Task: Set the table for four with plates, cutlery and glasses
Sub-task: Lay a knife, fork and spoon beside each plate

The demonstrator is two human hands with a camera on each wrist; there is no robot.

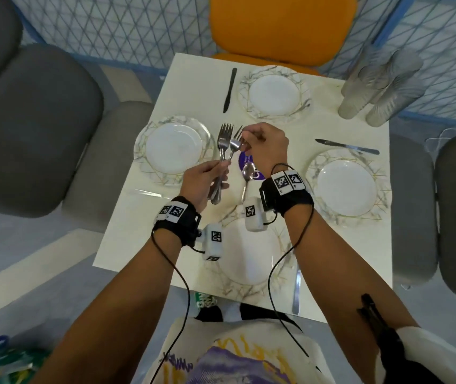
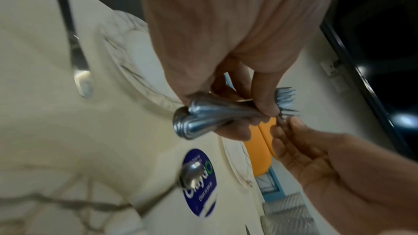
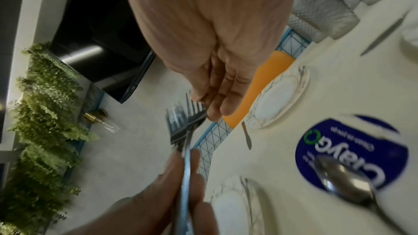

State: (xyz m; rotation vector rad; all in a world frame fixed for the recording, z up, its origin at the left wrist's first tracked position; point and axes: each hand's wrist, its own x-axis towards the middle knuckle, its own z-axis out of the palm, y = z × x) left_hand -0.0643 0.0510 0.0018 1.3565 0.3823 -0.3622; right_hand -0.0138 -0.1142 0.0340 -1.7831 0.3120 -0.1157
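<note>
My left hand [image 1: 215, 173] grips the handles of a bundle of metal forks [image 1: 223, 145], tines pointing away from me, above the table's middle. My right hand [image 1: 246, 141] pinches the head of one fork [image 1: 235, 144] in that bundle. In the left wrist view the fork handles [image 2: 203, 119] stick out of my left fist. In the right wrist view my right fingertips [image 3: 214, 112] touch the tines [image 3: 181, 122]. Marbled-rim white plates lie left [image 1: 149, 128], far [image 1: 245, 84], right [image 1: 315, 164] and near [image 1: 279, 275]. A spoon [image 1: 247, 176] lies at the centre.
Knives lie beside the far plate [image 1: 229, 90], the right plate [image 1: 346, 146] and the near plate [image 1: 296, 289]. Several ribbed glasses [image 1: 382, 87] stand at the table's far right corner. An orange chair [image 1: 282, 26] and grey chairs [image 1: 33, 128] surround the cream table [image 1: 143, 245].
</note>
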